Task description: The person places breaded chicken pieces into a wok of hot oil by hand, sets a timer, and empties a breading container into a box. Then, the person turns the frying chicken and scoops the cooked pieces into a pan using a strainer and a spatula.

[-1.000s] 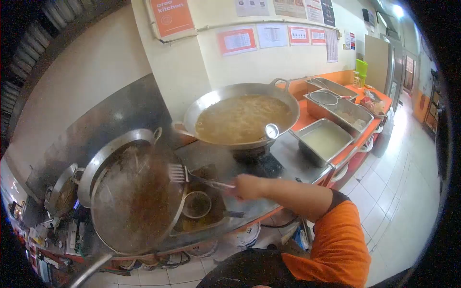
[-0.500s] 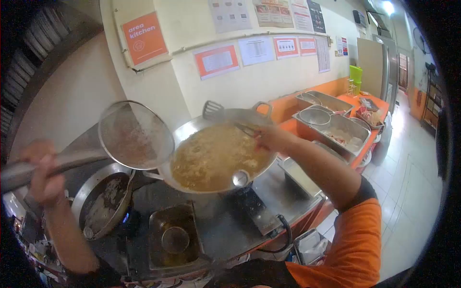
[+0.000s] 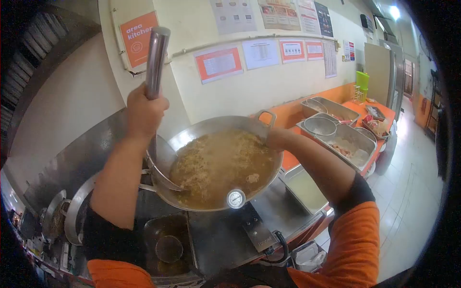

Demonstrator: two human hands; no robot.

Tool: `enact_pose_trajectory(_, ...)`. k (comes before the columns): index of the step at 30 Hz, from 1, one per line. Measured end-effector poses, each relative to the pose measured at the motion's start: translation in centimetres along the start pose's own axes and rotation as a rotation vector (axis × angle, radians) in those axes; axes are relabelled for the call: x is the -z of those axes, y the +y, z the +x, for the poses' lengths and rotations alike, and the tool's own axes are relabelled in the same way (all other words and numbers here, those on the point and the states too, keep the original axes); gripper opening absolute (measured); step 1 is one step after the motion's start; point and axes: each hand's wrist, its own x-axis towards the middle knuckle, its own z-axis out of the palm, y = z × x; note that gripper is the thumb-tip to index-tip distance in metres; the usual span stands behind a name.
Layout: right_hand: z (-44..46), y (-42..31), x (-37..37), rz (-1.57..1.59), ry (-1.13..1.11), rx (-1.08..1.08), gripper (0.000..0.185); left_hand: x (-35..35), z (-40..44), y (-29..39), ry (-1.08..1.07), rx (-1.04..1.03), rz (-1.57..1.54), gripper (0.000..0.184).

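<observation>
Orange sleeves (image 3: 348,245) with broad black cuffs (image 3: 113,240)

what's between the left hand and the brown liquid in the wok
The strainer: in the head view, the left hand grips its handle and its lower end reaches the brown liquid in the wok.

The wok (image 3: 194,133) held a skimmer (image 3: 162,157) in its left side and a dial thermometer (image 3: 236,198) at its near rim. Another wok (image 3: 74,211) stood farther left. Rightward, a strainer (image 3: 321,126) lay over a food pan (image 3: 360,136).
</observation>
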Motion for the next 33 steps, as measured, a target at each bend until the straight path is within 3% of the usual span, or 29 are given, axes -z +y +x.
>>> enact_pose_trajectory(10, 5.7, 2.1, -3.9, 0.305, 0.164, 0.435, 0.029, 0.6, -1.2, -3.0, 0.24, 0.125, -0.252, 0.009)
enact_pose_trajectory(17, 9.8, 2.9, -6.4, 0.345, 0.477, 0.635, 0.03, 1.1, -1.9, -4.9, 0.331, 0.118, -0.307, 0.01)
enact_pose_trajectory(21, 13.3, 4.5, -8.6, 0.411, 0.481, 0.666, 0.031, 0.4, -2.0, -6.5, 0.352, 0.109, -0.374, 0.01)
enact_pose_trajectory(25, 7.4, 0.2, -4.2, 0.373, 0.293, 0.403, 0.031, -0.1, -2.4, -8.8, 0.427, 0.139, -0.401, 0.01)
enact_pose_trajectory(27, 6.2, -0.5, -3.2, -0.073, 0.115, 0.158, 0.031, -0.3, -3.0, -9.5, 0.523, 0.185, -0.406, 0.011)
enact_pose_trajectory(29, 4.3, -1.7, -1.6, -0.304, 0.026, -0.078, 0.031, -0.1, -3.7, -10.0, 0.523, 0.184, -0.463, 0.011)
enact_pose_trajectory(33, 2.8, -0.9, -0.9, -0.169, 0.128, -0.32, 0.022, -0.3, -6.3, -12.2, 0.475, 0.11, -0.587, 0.015)
